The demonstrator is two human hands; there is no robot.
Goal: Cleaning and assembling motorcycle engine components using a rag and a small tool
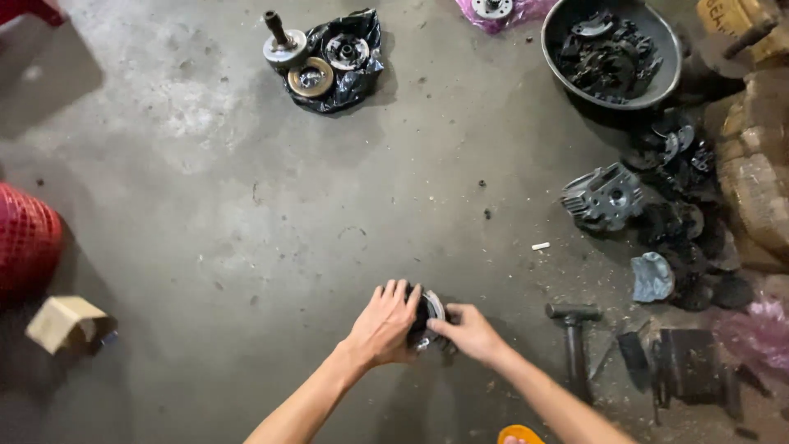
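Concrete floor, 2 hands (1 round metal part)

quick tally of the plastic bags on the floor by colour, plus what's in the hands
Black plastic bag under round metal parts: 1
Pink plastic bags: 2, one at the top edge, one at the right edge
Round metal part held by the left hand and right hand: 1
Total: 4

small tan cardboard box at left, possibly yellowish cartons at right edge
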